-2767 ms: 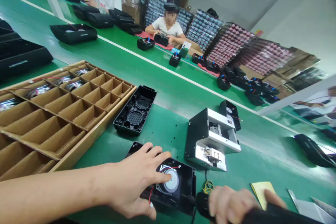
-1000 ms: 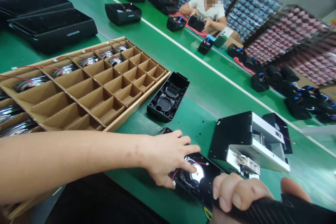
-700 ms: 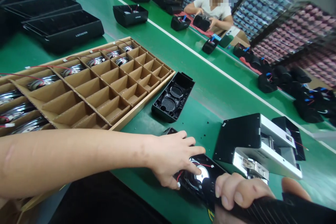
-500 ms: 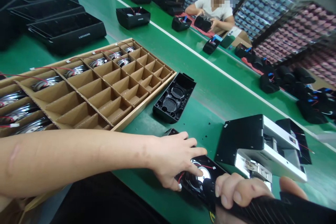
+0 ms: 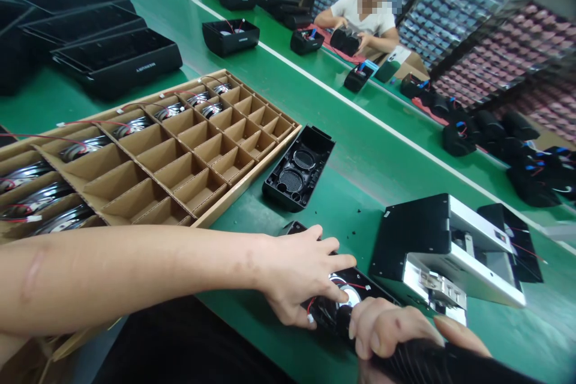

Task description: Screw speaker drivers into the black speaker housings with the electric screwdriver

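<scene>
Below me on the bench lies a black speaker housing (image 5: pixel 374 289) with a round speaker driver (image 5: pixel 353 295) and red wires in it. My left hand (image 5: pixel 299 273) spans this housing, fingers spread across it and thumb at the near side, gripping it. A finger rests by the driver's rim. My right hand (image 5: pixel 391 327) is wrapped around a black ribbed power screwdriver (image 5: pixel 423 354), whose dark nose points down at the driver. The tool's tip is hidden. Just beyond, a second black housing (image 5: pixel 299 168) with two round grilles lies open side up.
A divided cardboard tray (image 5: pixel 245 183) with several wired drivers stands at left. To the right is a black and silver machine (image 5: pixel 411 231). Black shells (image 5: pixel 121 63) are stacked far left. Across the green bench (image 5: pixel 360 150), a person (image 5: pixel 366 18) handles a black part.
My right hand and the screwdriver have shifted a little left, closer to my left hand. My left hand stays on the housing. The view has moved slightly.
</scene>
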The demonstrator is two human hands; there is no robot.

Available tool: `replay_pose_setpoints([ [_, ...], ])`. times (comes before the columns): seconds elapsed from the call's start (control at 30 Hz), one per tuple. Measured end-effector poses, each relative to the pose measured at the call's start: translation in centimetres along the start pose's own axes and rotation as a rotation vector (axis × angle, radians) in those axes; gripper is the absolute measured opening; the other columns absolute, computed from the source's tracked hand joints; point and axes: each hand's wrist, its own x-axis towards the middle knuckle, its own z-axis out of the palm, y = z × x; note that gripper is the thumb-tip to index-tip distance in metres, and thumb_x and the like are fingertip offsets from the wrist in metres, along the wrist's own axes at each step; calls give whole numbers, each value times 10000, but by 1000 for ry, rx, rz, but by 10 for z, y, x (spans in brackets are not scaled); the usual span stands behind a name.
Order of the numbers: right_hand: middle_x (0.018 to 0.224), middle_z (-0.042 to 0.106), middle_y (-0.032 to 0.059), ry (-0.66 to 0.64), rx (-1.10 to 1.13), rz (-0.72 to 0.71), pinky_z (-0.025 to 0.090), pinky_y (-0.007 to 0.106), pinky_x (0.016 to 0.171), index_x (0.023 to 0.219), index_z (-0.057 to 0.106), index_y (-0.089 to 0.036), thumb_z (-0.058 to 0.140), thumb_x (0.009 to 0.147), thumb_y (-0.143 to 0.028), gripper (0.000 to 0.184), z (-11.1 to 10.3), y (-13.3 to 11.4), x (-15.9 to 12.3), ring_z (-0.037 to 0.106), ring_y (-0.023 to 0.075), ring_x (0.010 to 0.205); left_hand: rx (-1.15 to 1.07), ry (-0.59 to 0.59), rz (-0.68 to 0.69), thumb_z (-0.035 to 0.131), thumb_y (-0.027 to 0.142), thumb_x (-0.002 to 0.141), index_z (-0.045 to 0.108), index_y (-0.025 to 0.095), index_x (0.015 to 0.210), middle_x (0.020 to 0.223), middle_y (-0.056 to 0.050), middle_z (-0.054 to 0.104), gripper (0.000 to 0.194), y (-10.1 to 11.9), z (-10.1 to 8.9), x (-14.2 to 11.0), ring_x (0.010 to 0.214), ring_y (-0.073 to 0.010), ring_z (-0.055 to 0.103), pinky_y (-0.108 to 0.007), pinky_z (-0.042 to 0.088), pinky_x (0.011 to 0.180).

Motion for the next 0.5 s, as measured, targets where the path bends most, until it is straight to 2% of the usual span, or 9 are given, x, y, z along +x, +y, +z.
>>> replay_pose_setpoints([
  [0.1,592,431,12,99,-40,53,473,321,479,767,589,-165,517,968,-626,508,8,-3,6,492,157,522,3,-2,-2,700,623,872,679,347,1414,1453,-117,522,609,1,0,0,1090,-340,535,-503,450,802],
  [0.23,620,436,28,73,-55,56,476,336,485,813,617,-167,510,935,-711,568,20,-8,17,502,177,568,-5,-11,-9,720,606,865,682,345,1401,1428,-118,527,597,3,-1,0,1092,-341,536,-499,451,790],
  [0.33,597,444,33,52,-45,88,497,358,491,782,623,-172,510,914,-759,612,15,-7,17,526,195,574,-13,-16,-13,733,596,856,691,334,1386,1419,-122,534,593,3,-3,0,1082,-341,539,-492,448,784],
  [0.4,579,471,46,-80,1,156,519,384,503,754,637,-173,476,911,-795,661,0,-4,12,561,217,580,-19,-9,-16,741,591,849,705,327,1362,1416,-121,540,578,3,-4,0,1078,-336,536,-488,447,792],
  [0.5,585,554,82,-445,71,266,567,436,565,734,666,-178,312,974,-780,738,-43,1,-1,642,257,621,-61,17,-27,762,626,830,717,314,1337,1431,-121,545,597,3,-3,0,1070,-324,537,-487,448,823],
])
